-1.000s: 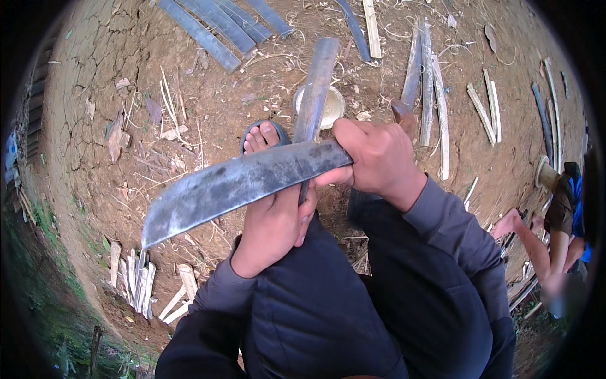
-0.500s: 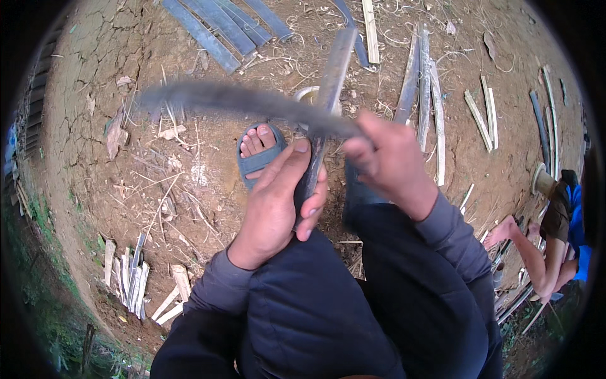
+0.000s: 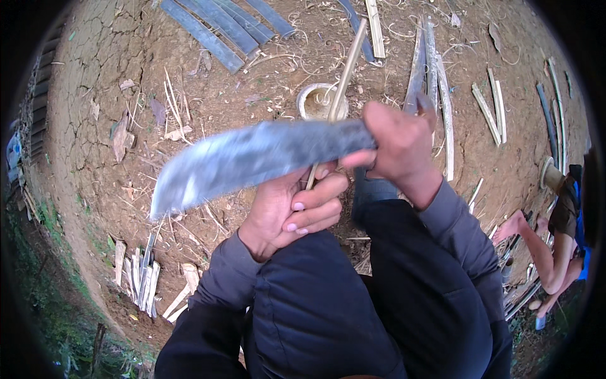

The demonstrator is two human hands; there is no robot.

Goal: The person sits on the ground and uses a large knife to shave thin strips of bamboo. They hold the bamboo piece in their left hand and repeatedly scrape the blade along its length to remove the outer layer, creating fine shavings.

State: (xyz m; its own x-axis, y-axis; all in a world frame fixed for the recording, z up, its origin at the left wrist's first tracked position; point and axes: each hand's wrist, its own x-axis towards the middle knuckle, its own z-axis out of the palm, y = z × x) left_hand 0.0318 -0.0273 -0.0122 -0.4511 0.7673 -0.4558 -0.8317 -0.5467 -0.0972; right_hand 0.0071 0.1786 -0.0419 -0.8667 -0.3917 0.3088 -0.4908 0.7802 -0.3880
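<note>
One thin strip, clasped in the left hand; one broad knife, gripped in the right hand, edge best angled clear of the left.

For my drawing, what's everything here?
knife: one, grey, across the middle
strip: one, pale, crossing behind knife
bowl: one, whitish, beyond knife
slats: about four, grey, top left
sticks: several, cream, upper right
wood pieces: several, pale, lower left
ground: one patch, brown, throughout
plants: some, green, lower left
other person: one, blue and dark clothing, right
trousers: one pair, black, bottom centre
left hand: one, grey sleeve, holding strip
right hand: one, grey sleeve, gripping knife
</note>
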